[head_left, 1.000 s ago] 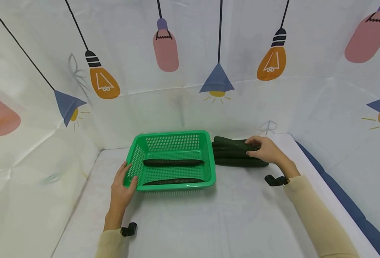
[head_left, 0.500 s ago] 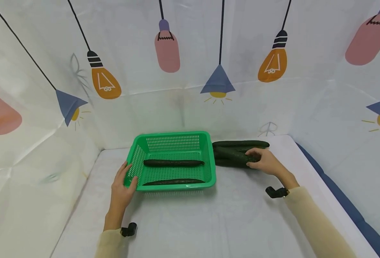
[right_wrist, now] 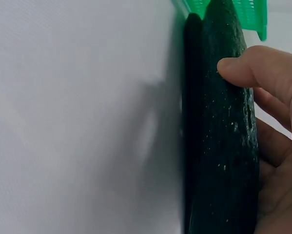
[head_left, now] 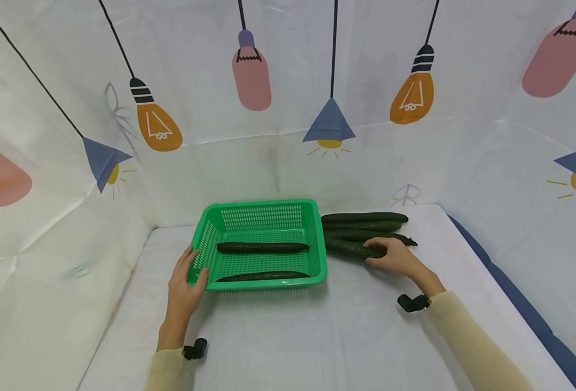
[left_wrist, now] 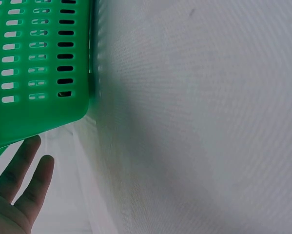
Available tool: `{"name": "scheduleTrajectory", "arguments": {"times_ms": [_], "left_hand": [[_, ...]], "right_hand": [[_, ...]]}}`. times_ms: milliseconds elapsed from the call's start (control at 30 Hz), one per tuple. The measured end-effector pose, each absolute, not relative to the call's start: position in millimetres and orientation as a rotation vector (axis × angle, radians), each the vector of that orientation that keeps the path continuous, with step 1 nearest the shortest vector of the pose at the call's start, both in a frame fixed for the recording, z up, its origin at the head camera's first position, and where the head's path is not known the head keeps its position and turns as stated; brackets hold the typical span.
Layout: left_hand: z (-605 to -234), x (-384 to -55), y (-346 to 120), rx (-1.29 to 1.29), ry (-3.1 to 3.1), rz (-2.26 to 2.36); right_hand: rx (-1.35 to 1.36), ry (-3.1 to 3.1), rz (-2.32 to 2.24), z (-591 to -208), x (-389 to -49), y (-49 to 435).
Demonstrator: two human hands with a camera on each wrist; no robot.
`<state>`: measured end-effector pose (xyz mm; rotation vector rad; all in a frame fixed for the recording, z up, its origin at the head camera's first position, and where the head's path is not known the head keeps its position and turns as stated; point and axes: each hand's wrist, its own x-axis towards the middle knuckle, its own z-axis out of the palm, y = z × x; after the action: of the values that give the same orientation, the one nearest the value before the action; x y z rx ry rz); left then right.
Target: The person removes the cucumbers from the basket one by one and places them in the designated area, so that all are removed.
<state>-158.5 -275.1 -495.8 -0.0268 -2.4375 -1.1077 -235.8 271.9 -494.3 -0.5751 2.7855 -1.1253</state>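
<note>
A green plastic basket [head_left: 263, 204] stands on the table with two dark cucumbers inside, one across the middle [head_left: 263, 247] and one along the front wall [head_left: 263, 276]. My left hand [head_left: 186, 285] rests at its front left corner; in the left wrist view the visible fingers [left_wrist: 34, 187] are straight, one touching the rim. Right of the basket lies a group of cucumbers [head_left: 366, 218]. My right hand [head_left: 394, 258] grips the right end of the nearest cucumber [head_left: 348, 247], thumb on one side. The right wrist view shows another cucumber [right_wrist: 191, 122] close alongside it.
White cloth covers the table [head_left: 292, 342]. A white sheet wall [head_left: 278, 157] printed with lamps rises just behind the basket and cucumbers. Blue fabric [head_left: 522, 298] runs along the table's right edge.
My right hand has brought a cucumber from the back of the group toward the front, spreading the group out. My left hand and the basket have stayed in place.
</note>
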Motion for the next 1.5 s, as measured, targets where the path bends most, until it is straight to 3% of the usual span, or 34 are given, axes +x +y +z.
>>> {"name": "scheduleTrajectory", "arguments": {"times_ms": [1500], "left_hand": [[-497, -158, -275, -0.019, -2.434, -1.112]], "right_hand": [[-0.646, 2.940, -0.923, -505, -233, 266]]}}
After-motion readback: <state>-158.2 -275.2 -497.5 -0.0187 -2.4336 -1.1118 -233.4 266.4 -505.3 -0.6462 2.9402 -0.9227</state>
